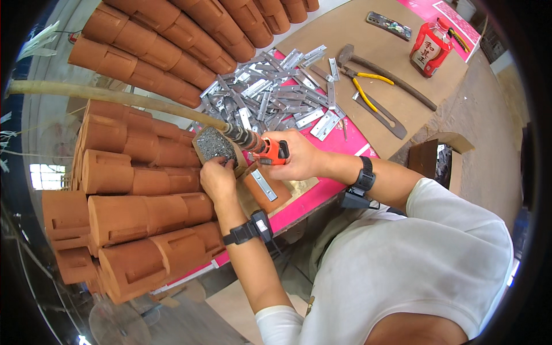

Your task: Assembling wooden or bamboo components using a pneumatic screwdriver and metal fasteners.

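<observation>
Pink tabletop (355,138); right hand (300,154) partly hides red tool (268,153).

Large characters on red package (430,53); white label (260,223) on left wristband (240,233) illegible.

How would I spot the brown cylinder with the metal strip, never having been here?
Find the pink tabletop, then the right hand holding an orange-red power tool. Just below that hand in the picture lies a short brown cylinder. Unlike the stacked cylinders on its left, it carries a silvery metal strip on top.
</observation>
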### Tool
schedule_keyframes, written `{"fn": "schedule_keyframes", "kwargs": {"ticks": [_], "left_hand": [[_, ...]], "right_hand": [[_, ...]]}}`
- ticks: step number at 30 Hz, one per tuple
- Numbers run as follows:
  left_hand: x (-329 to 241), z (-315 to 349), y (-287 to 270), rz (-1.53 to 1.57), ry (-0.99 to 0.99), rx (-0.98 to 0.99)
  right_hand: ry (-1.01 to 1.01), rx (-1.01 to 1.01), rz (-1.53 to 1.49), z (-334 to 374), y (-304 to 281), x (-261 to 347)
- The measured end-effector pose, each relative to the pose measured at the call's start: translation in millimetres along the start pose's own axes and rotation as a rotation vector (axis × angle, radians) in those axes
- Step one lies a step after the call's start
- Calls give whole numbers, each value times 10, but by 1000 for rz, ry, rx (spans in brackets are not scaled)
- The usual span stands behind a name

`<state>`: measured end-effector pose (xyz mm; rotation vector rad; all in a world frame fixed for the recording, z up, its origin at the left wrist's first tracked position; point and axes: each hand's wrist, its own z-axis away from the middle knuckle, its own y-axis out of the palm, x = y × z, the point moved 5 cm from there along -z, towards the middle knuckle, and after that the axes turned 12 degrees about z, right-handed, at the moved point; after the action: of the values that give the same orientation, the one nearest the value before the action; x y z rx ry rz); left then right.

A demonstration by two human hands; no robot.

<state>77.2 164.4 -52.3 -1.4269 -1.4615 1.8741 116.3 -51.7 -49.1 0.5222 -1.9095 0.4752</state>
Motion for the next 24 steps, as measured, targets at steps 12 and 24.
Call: {"fn": "schedule_keyframes", "kwargs": {"ticks": [12, 24], "left_hand": [[-77, 156, -80, 21, 152, -219], [40, 156, -51, 217, 220, -347]], "right_hand": [[41, 17, -39, -6, -33, 82], [4, -13, 2, 2, -7, 58]]}}
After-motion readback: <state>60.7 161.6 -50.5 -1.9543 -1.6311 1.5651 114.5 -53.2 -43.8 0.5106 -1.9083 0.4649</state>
